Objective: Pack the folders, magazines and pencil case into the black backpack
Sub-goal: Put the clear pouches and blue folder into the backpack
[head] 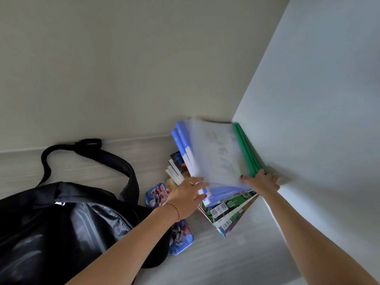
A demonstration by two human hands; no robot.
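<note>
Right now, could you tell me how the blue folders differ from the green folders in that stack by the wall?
The blue folders sit on the stack's left side, away from the side wall; the green folders lie along it. The blue folders have spines that turn white lower down; the green folders show plain green edges. The left hand is nearer the blue ones, the right hand grips by the green. Both sets stand tilted up above the magazines.

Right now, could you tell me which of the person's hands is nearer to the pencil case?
Left. The left hand hovers just right of the pencil case; the right hand is farther right, gripping the folders.
</note>
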